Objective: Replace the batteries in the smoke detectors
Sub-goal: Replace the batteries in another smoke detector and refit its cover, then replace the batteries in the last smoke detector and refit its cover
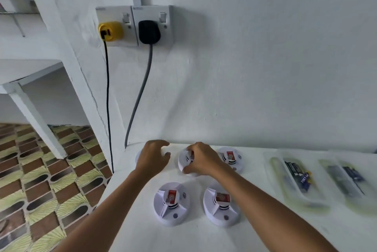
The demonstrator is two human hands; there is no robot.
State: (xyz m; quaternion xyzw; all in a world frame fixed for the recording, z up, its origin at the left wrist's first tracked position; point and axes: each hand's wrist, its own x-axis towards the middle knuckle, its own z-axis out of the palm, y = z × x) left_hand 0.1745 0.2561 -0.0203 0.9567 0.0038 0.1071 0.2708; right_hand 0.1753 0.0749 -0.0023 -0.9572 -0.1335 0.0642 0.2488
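Several round white smoke detectors with red stickers lie on a white table [204,237]. My right hand [201,159] is closed over the middle detector of the back row [184,163], gripping its top. My left hand [154,156] hovers with fingers apart over a detector at the back left [138,156], which is mostly hidden under it. Another detector [231,158] sits at the back right. Two more lie nearer me, one at the front left [171,203] and one at the front right [220,204].
Two clear plastic trays [293,180] [346,182] holding batteries lie on the right of the table. A wall stands right behind the table, with a yellow plug [110,31] and a black plug [149,31] whose cables hang down at the table's left edge. Patterned floor lies to the left.
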